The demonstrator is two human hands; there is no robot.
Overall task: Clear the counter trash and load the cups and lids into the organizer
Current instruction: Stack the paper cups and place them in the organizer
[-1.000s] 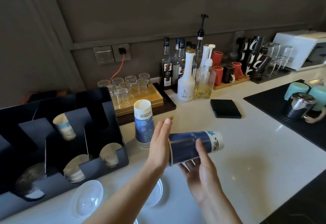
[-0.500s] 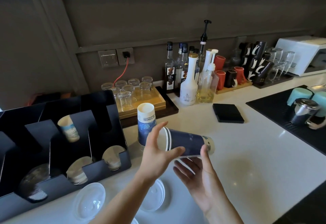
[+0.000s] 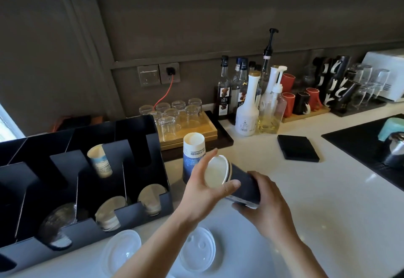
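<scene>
Dark blue paper cups, nested in a short stack [image 3: 238, 184], lie on their side in the air above the white counter [image 3: 306, 190], the open white rims turned left toward the organizer. The left hand [image 3: 203, 192] cups the rim end, fingers and thumb curled around the mouth. The right hand [image 3: 266, 207] grips the base end, fingers wrapped over the blue wall. Both hands are closed on the stack.

Just beyond the left hand, a second stack of blue cups [image 3: 193, 157] stands inverted on the counter. The black organizer [image 3: 131, 214] sits at the left; a pale printed cup [image 3: 100, 161] leans in a far slot, and the near slots hold lids on edge, their number unclear. Two clear plastic lids lie flat on the counter near the camera: one [image 3: 122, 250] beside the organizer's near edge, the other [image 3: 197, 249] partly under the left forearm.

Farther back, upturned drinking glasses [image 3: 175, 115] rest on a wooden tray. Syrup bottles [image 3: 247, 100] stand to their right. A black square pad [image 3: 297, 147] lies right of centre. Mugs [image 3: 306, 100] line the far wall.
</scene>
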